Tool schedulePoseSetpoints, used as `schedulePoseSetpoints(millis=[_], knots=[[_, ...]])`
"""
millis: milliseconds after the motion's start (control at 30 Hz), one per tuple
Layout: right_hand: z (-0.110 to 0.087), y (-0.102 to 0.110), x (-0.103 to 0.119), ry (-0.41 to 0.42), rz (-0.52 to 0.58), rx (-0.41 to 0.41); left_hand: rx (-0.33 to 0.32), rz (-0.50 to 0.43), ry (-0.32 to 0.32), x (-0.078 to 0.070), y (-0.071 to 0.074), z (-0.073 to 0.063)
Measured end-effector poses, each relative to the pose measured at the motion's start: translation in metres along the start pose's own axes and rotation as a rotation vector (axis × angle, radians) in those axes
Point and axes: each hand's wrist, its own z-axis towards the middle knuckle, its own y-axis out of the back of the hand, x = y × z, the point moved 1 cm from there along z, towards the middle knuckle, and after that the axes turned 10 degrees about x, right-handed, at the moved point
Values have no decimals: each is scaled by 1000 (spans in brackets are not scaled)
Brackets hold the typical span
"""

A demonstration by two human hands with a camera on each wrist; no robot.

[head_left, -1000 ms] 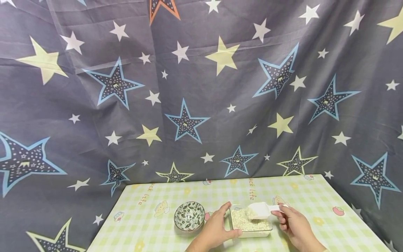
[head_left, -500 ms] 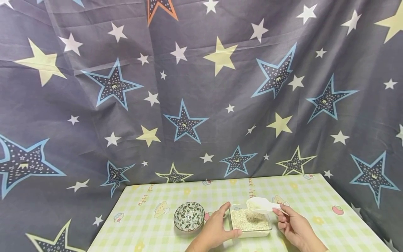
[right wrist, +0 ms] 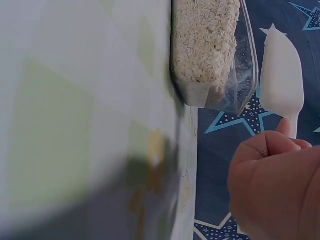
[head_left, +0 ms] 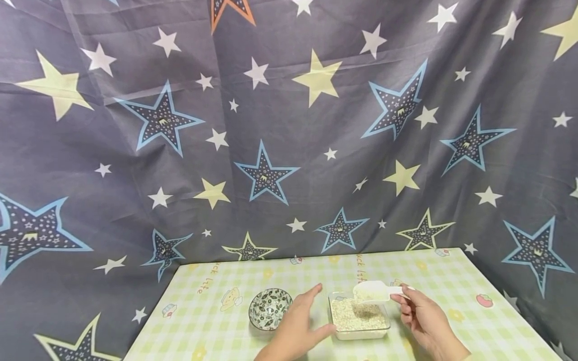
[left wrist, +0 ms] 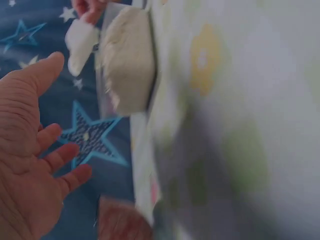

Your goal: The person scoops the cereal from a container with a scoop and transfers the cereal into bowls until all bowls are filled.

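My right hand (head_left: 426,321) grips the handle of a white scoop (right wrist: 281,75), held just above a clear rectangular container (head_left: 361,335). Pale oats (right wrist: 204,42) fill much of that container, with a hollow in their surface under the scoop. Pale flakes show in the scoop's bowl in the head view. My left hand (head_left: 295,326) is off the container's left side, its fingers extended and thumb spread, holding nothing. It stands between the container and a patterned bowl (head_left: 266,308) and overlaps that bowl's right edge in the head view.
The bowl, with dark leaf patterns, stands left of the container on a table with a green-checked cloth (head_left: 217,321). Behind the table hangs a dark curtain with stars (head_left: 289,125).
The scoop has risen out of the oats and levelled above the container. My left hand has let go of the container's side and moved left toward the bowl.
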Motion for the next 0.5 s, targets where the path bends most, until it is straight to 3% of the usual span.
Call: schedulePoseSetpoints(millis=[100, 200, 333, 500], knots=[[-1, -5, 5, 21, -25, -25, -98, 30, -21, 9, 19, -13], [-2, -8, 8, 49, -67, -62, -193, 60, 0, 23, 37, -25], [-2, -10, 9, 72, -182, -108, -282, 61, 101, 45, 54, -41], [-2, -12, 9, 97, -254, -121, -300, 32, 229, 71, 65, -58]])
